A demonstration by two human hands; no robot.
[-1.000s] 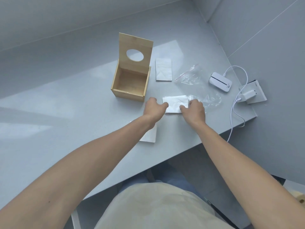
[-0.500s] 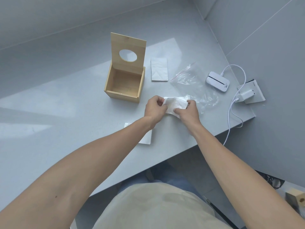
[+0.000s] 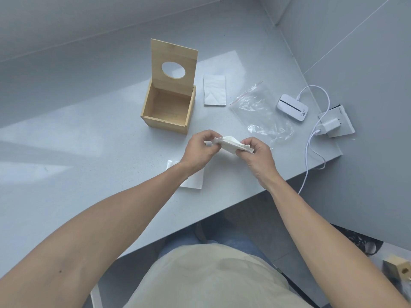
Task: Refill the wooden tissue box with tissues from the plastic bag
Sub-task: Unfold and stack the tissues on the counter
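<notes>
We have one head-worn view, looking forward and steeply down over our forearms onto the bench [image 3: 89, 138], close enough to fill the frame.

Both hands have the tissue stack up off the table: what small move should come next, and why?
Probably carry the tissue stack, pinched between left hand and right hand, forward to the wooden tissue box: its lid stands open and its inside looks empty.

Sunlit grey table [image 3: 66, 152] in a corner of grey walls [image 3: 355, 30].
</notes>
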